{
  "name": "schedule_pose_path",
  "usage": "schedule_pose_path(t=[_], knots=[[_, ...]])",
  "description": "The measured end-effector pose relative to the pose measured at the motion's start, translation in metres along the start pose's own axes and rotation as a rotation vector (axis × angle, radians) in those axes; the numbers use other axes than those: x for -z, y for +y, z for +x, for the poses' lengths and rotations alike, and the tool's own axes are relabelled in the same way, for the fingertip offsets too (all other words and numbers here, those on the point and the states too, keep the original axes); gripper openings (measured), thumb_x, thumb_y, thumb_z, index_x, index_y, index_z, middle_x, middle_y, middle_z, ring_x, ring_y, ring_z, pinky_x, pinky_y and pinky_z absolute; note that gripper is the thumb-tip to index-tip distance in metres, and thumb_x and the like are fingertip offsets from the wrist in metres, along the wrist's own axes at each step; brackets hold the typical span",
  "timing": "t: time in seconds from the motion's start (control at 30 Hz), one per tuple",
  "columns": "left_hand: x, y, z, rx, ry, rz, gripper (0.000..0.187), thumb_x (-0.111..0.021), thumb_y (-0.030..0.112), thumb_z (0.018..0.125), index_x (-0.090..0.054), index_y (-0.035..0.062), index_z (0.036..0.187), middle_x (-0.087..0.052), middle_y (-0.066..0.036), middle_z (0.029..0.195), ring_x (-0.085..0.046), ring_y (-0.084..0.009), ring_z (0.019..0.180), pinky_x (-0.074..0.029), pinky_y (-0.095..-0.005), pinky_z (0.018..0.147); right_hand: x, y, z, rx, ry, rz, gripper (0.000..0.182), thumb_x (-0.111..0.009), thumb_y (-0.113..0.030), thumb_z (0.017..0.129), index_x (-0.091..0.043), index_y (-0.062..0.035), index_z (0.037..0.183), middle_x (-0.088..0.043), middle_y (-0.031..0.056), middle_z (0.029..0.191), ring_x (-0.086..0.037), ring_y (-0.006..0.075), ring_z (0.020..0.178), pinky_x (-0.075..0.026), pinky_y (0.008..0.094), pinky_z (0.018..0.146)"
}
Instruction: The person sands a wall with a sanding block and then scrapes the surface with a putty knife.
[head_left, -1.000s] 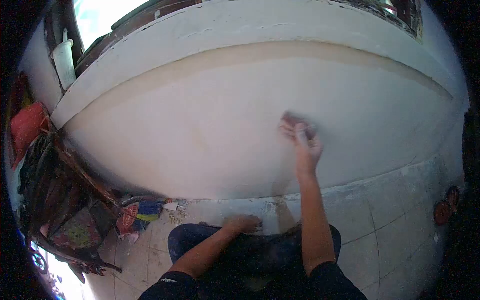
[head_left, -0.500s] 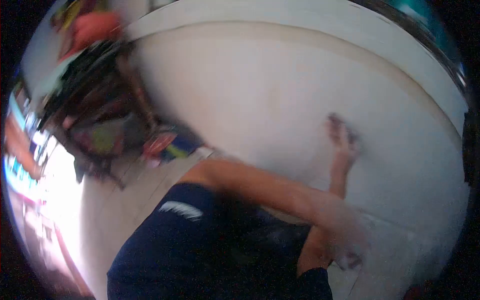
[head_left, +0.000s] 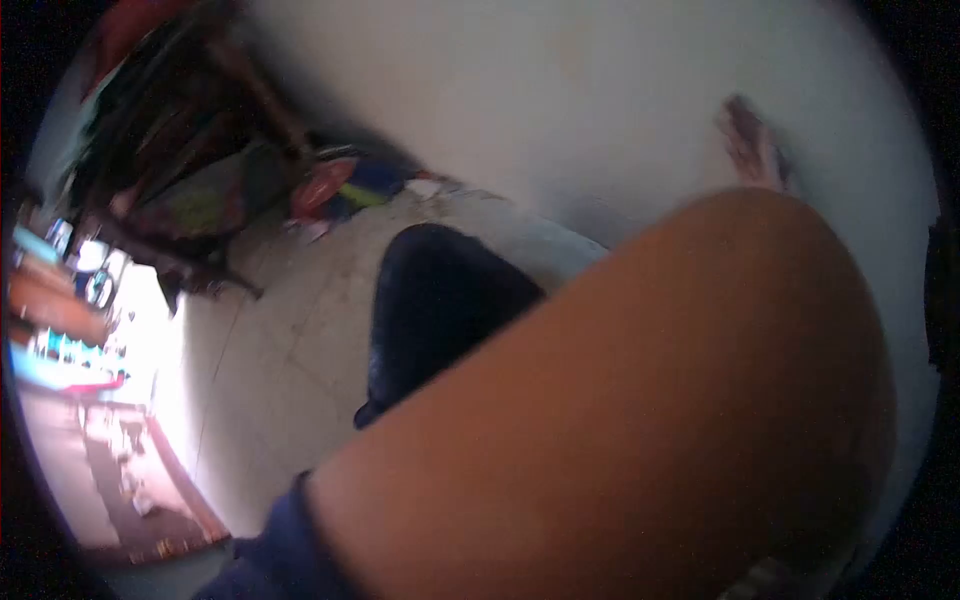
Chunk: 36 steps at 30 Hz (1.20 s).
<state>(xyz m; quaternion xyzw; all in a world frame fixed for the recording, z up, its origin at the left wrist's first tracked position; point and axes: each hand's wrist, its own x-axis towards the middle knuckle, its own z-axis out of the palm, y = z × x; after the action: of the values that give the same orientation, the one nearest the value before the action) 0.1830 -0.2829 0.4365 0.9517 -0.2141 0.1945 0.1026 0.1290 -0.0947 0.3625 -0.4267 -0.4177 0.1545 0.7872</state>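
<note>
My right hand (head_left: 755,145) is against the pale wall (head_left: 560,90) at the upper right, small and blurred. Its fingers look curled around something dark and flat pressed to the wall, too smeared to name. Across the foreground my bent left arm (head_left: 600,400) is raised very close to the camera, covering most of the right forearm. The left hand itself does not show. Below the arm's upper edge, a dark trouser knee (head_left: 440,300) sticks out over the floor.
A dark wooden piece of furniture (head_left: 200,170) stands against the wall at left. A red, blue and yellow cloth or bag (head_left: 340,185) lies by its leg. Tiled floor (head_left: 270,350) stretches to a bright doorway (head_left: 165,330), with a pinkish panel (head_left: 130,470) beside it.
The view has tilted downward and come closer to the left arm, which now fills the foreground. The left hand has gone out of sight. My right hand stays at the wall, higher in view.
</note>
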Motion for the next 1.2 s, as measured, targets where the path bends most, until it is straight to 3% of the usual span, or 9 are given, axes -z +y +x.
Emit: schedule_pose_path(t=[0.27, 0.43, 0.5, 0.57, 0.73, 0.8, 0.93, 1.0, 1.2], knots=[[0.008, 0.006, -0.114, 0.056, 0.126, -0.01, 0.03, -0.071, 0.034, 0.087, -0.072, 0.0067, 0.098, -0.071, -0.014, 0.105, -0.067, -0.0258, 0.095, -0.052, -0.041, 0.08, 0.088, 0.035, 0.062, -0.047, 0.245, 0.211, 0.036, -0.06, -0.018, 0.099, -0.061, 0.0106, 0.12, -0.071, 0.0209, 0.11, -0.074, 0.0282, 0.092, -0.06, 0.0355, 0.08], [-0.032, -0.086, -0.223, 0.088, -0.002, -0.18, 0.03, -0.061, 0.021, 0.093, -0.062, 0.0027, 0.117, -0.065, -0.02, 0.119, -0.061, -0.0312, 0.113, -0.047, -0.0466, 0.097, 0.13, 0.037, 0.083, 0.056, 0.431, 0.341, 0.032, -0.065, -0.019, 0.097, -0.065, 0.0075, 0.114, -0.073, 0.0188, 0.104, -0.075, 0.0271, 0.086, -0.061, 0.034, 0.069], [-0.052, -0.14, -0.283, 0.164, -0.074, -0.068, 0.026, -0.054, 0.022, 0.098, -0.065, 0.0047, 0.113, -0.066, -0.018, 0.116, -0.065, -0.0338, 0.107, -0.05, -0.0489, 0.094, 0.108, 0.032, 0.078, -0.248, 0.244, 0.382, 0.031, -0.067, -0.023, 0.096, -0.069, 0.0043, 0.111, -0.074, 0.0164, 0.103, -0.075, 0.0234, 0.083, -0.06, 0.0308, 0.067], [-0.075, -0.182, -0.344, 0.617, -0.504, -0.075, 0.029, -0.056, 0.03, 0.096, -0.066, 0.0157, 0.12, -0.069, -0.013, 0.109, -0.066, -0.0356, 0.104, -0.052, -0.0461, 0.095, 0.077, 0.033, 0.066, -0.312, 0.118, 0.25, 0.032, -0.069, -0.026, 0.094, -0.071, 0.0025, 0.108, -0.075, 0.0142, 0.102, -0.074, 0.0207, 0.079, -0.06, 0.0296, 0.064], [-0.161, -0.218, -0.486, 0.847, -0.655, -0.289, 0.037, -0.066, 0.033, 0.088, -0.068, 0.0122, 0.118, -0.07, -0.018, 0.11, -0.066, -0.0368, 0.103, -0.052, -0.0478, 0.092, 0.059, 0.057, 0.054, -0.199, -0.06, 0.131, 0.044, -0.062, -0.037, 0.099, -0.067, 0.0045, 0.115, -0.073, 0.0125, 0.104, -0.073, 0.0181, 0.088, -0.059, 0.0314, 0.071], [-0.176, -0.234, -0.484, 0.853, -0.753, -0.304, 0.039, -0.067, 0.036, 0.088, -0.068, 0.0115, 0.118, -0.07, -0.018, 0.112, -0.065, -0.0374, 0.104, -0.051, -0.0471, 0.093, 0.079, 0.043, 0.065, -0.244, 0.196, 0.207, 0.043, -0.06, -0.036, 0.1, -0.066, 0.0037, 0.117, -0.073, 0.0126, 0.105, -0.072, 0.0188, 0.09, -0.058, 0.0322, 0.076], [-0.159, -0.211, -0.442, 0.901, -0.51, -0.52, 0.049, -0.069, 0.047, 0.089, -0.068, 0.0085, 0.119, -0.068, -0.017, 0.119, -0.064, -0.0383, 0.107, -0.051, -0.0472, 0.094, 0.104, 0.027, 0.076, -0.126, 0.222, 0.371, 0.034, -0.067, -0.027, 0.097, -0.068, 0.0023, 0.115, -0.075, 0.0126, 0.103, -0.074, 0.0208, 0.086, -0.06, 0.0319, 0.067], [-0.162, -0.216, -0.442, 0.925, -0.505, -0.521, 0.051, -0.068, 0.049, 0.089, -0.067, 0.0075, 0.119, -0.068, -0.017, 0.121, -0.064, -0.0384, 0.107, -0.051, -0.0472, 0.094, 0.086, 0.03, 0.066, -0.294, 0.043, 0.291, 0.035, -0.066, -0.029, 0.098, -0.067, 0.002, 0.114, -0.075, 0.0112, 0.102, -0.074, 0.0205, 0.084, -0.06, 0.0317, 0.068], [-0.237, -0.255, -0.499, 0.873, -1.065, -0.298, 0.048, -0.06, 0.05, 0.092, -0.07, 0.0067, 0.112, -0.07, -0.019, 0.114, -0.065, -0.0395, 0.103, -0.051, -0.0478, 0.092, 0.043, 0.065, 0.044, -0.317, -0.221, 0.12, 0.036, -0.065, -0.03, 0.099, -0.068, 0.0015, 0.115, -0.073, 0.0099, 0.099, -0.073, 0.0196, 0.082, -0.059, 0.0291, 0.067]])
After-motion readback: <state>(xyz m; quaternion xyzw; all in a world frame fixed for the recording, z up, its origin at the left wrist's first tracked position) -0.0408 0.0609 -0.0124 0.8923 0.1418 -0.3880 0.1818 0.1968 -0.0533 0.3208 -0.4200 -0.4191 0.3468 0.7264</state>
